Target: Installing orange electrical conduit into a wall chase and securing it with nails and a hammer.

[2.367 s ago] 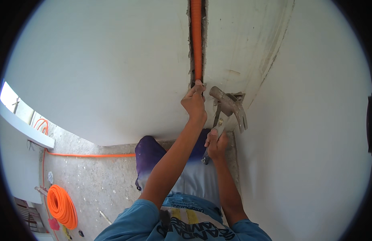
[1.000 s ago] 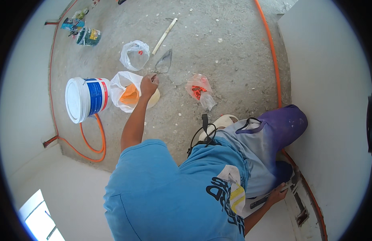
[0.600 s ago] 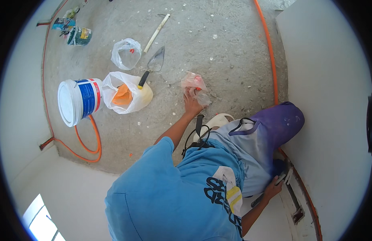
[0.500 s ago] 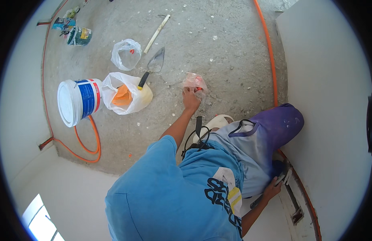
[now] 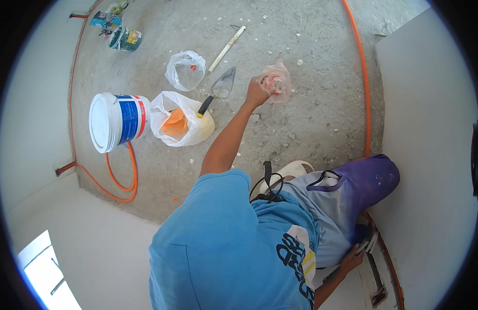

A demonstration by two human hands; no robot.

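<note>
We wear a blue T-shirt point(image 5: 213, 237) with black lettering point(image 5: 289, 249) on its front, and below it grey-to-purple trousers point(image 5: 327, 206) and a cream shoe point(image 5: 295, 169).

room to pass right of the plastic bag point(image 5: 279, 82)
a broad stretch of gritty floor point(image 5: 324, 95) separates it from the orange conduit point(image 5: 363, 77); trowel point(image 5: 225, 82), white sack point(image 5: 201, 132) and bucket point(image 5: 128, 120) obstruct leftward from the left hand point(image 5: 257, 92).
</note>
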